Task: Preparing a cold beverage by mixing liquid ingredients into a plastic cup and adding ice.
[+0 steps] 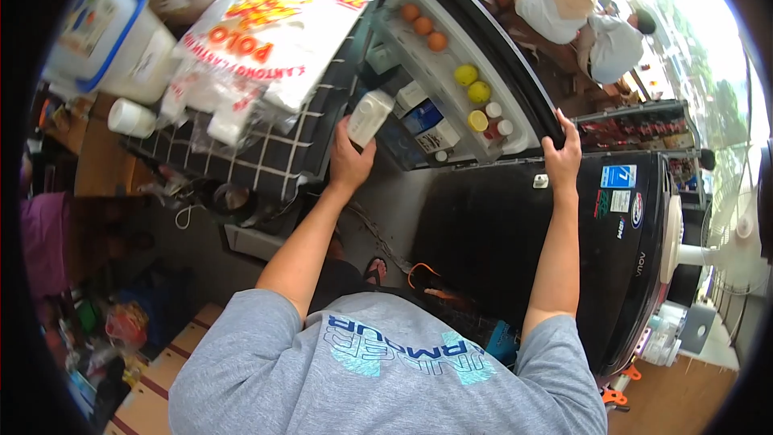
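Note:
My left hand grips a pale, box-shaped container bearing writing, held upright in front of the open refrigerator. At the right, my right hand has its fingers around the edge of the black refrigerator door, which stands open. The door's upper shelf holds three brown eggs, two yellow-green citrus fruits, a yellow cut lemon and small bottles with white caps. Behind the container, several cartons stand lower in the door.
Printed plastic bags lie on a black cloth with white grid lines at the left. Lidded plastic tubs and a white cup stand beyond them. A fan is beside the refrigerator's black side. Two people sit at the upper right.

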`<act>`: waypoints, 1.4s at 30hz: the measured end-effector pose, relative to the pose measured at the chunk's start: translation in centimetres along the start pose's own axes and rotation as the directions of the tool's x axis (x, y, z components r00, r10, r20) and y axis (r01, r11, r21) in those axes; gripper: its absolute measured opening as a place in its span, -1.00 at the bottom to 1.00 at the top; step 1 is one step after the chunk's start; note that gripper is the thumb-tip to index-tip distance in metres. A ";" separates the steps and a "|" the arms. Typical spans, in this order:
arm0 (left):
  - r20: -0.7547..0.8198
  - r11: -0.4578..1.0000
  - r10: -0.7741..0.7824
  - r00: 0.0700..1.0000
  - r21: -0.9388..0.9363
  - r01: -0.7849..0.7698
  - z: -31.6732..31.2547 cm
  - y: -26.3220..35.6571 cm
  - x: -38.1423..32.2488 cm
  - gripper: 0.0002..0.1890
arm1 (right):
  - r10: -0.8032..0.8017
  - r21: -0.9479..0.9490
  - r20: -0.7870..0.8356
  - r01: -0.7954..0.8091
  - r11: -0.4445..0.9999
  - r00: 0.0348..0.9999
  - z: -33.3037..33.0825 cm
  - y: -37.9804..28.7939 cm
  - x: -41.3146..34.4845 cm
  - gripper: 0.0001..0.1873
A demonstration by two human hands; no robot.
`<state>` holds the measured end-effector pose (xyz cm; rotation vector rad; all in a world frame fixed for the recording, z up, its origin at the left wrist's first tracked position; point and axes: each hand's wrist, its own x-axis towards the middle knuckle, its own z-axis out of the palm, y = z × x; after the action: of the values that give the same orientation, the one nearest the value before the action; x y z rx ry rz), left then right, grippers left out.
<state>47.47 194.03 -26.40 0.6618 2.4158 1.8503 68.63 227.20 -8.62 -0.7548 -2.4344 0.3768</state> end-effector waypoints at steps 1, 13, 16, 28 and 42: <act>0.014 1.000 0.003 1.000 -0.001 -0.003 0.7 -0.3 1.0 -0.34 | 0.012 -0.022 0.002 -0.012 1.000 1.000 0.2 0.5 0.9 -0.37; -0.040 0.964 0.075 0.996 -0.251 -0.082 4.9 -1.6 4.7 -0.35 | 0.070 -0.133 -0.058 -0.077 0.988 0.996 1.9 6.0 5.8 -0.30; 0.037 0.981 0.066 0.997 -0.183 -0.058 6.6 -1.7 5.8 -0.33 | 0.062 -0.127 -0.061 -0.069 0.989 0.996 1.9 6.3 5.9 -0.30; 0.141 0.996 0.048 0.989 0.061 -0.057 15.2 -11.9 10.3 -0.15 | 0.089 -0.136 -0.128 -0.106 0.985 0.988 2.7 2.0 2.0 -0.26; 0.970 0.950 0.056 0.235 0.021 -0.311 1.4 -8.3 -21.1 -0.53 | 0.136 0.431 0.284 -0.253 0.866 0.949 -5.1 -10.9 -31.9 -0.10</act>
<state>64.39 186.30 -39.41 1.5739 1.6103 0.6452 88.74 200.16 -13.66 -0.7740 -2.3422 1.1512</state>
